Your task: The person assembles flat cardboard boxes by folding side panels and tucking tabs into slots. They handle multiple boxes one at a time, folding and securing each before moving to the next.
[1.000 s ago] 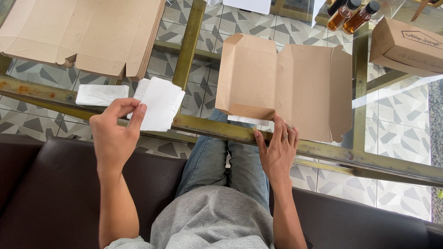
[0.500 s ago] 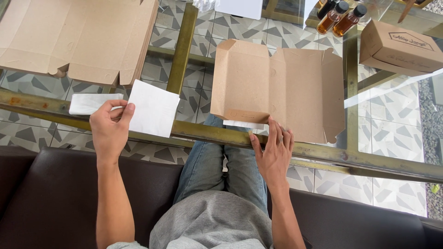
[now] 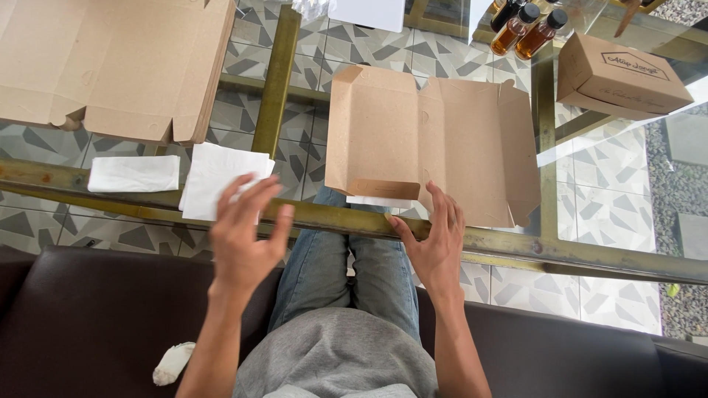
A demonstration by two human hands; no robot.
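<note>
Head view: flat brown box (image 3: 435,151) lies long axis parallel to the glass table's near edge (image 3: 516,247); right hand (image 3: 435,243) spread beside it; left hand (image 3: 247,236) spread, empty, over white napkin (image 3: 214,177).

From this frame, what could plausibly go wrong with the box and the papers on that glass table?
1. The flat cardboard box overhangs the near table edge, steadied only by the right hand; it might slide off smooth glass.
2. The white paper sheet also lies at that edge, under the open left hand; a careless brush could push it off.
3. The amber bottles stand close behind the box and could be knocked.
</note>
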